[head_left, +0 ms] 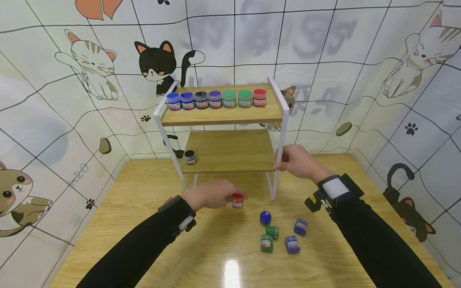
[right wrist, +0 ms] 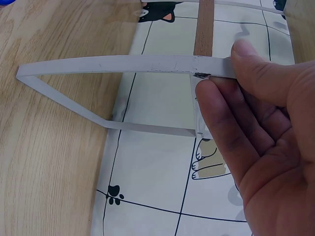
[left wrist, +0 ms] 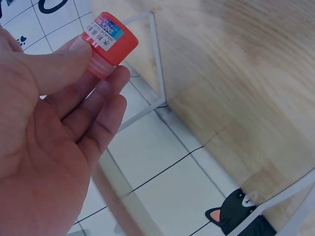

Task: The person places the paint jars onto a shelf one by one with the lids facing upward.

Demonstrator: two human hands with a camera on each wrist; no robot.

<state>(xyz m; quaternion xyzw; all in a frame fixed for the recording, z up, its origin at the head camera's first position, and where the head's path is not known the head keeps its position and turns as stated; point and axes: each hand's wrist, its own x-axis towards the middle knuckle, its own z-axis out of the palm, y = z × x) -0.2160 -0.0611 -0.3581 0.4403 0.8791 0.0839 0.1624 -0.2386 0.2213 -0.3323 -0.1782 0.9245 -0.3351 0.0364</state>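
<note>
Red gouache jar was in the left hand, near the middle of the head view, two-tier rack at 12 o'clock from it. Left thumb and fingertips pinched it by the sides, remaining fingers bent. Lid end up in head view. Touching the wooden table or lifted: couldn't tell. Right hand at 2 o'clock from the jar, thumb and index finger pinching the rack's white side post.

Other jars, same clock: row of seven on top tier, 12 o'clock; black jar on lower tier, 10 o'clock; five loose at 4 o'clock, namely end-on blue jar, two green jars, two darker blue-purple jars.

Handling, judged by look: light, small, stiff, likely plastic; smooth walls might slip, breakage seemed unlikely. Best hold was probably thumb and fingertips across opposite sides, clear of the label.

Hard to make out: left hand covered part of the lid in head view; fingers behind the post hidden there too. Finest label print unreadable. Right-wrist view missed the red jar; blue object at its 10 o'clock corner was cut off, identity unclear.
</note>
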